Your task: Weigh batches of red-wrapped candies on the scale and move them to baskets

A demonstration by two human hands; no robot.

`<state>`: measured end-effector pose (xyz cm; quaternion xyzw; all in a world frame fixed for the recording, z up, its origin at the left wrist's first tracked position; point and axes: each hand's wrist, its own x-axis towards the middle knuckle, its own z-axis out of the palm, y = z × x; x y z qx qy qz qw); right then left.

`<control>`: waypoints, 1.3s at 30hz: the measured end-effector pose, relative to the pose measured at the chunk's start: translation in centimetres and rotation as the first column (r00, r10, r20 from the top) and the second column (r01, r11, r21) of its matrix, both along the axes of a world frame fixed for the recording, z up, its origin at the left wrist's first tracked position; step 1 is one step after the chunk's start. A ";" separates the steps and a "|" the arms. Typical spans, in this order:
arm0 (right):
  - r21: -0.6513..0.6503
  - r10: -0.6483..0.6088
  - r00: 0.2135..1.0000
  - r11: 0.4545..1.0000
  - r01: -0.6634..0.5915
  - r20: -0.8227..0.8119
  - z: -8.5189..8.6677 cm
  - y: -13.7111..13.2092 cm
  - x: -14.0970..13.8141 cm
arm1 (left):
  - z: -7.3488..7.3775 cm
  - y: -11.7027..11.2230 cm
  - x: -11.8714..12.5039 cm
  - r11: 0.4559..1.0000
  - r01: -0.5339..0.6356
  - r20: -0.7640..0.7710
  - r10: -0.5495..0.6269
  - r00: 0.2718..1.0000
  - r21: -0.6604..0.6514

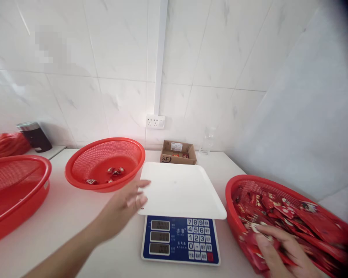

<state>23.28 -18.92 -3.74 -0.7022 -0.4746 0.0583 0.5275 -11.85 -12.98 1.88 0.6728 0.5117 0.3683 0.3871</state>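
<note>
My left hand (127,206) hovers at the left edge of the white weighing pan (179,189), its fingers apart and nothing in them. The pan belongs to a digital scale (181,241) with a blue keypad panel and three small displays; nothing lies on it. At the lower right, my right hand (281,249) pinches a red wrapped packet (256,251) over the near side of a red basket (237,183). More red packets (281,208) fill that basket. Whether the hand holds one packet or more, I cannot tell.
A round red basket (75,175) with a few small wrapped pieces (115,172) stands behind the left hand. Another red basket (43,170) is at the far left, near a dark canister (36,139). A cardboard box (178,152) and a clear container (208,141) stand by the wall.
</note>
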 end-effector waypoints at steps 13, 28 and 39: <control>-0.066 0.695 0.719 0.716 -0.695 -0.031 2.4 2.4 -15.0 | -2.7 -3.5 7.9 0.868 0.313 0.813 0.158 0.561 -0.385; -0.023 0.592 0.771 0.789 -0.613 -0.237 5.4 7.7 -14.2 | -3.2 -3.0 4.8 0.871 0.152 0.796 0.341 0.500 -0.468; -0.241 0.550 0.833 0.818 -0.522 0.065 3.5 11.8 -11.7 | -3.8 -4.5 4.0 0.886 0.164 0.716 0.229 0.659 -0.434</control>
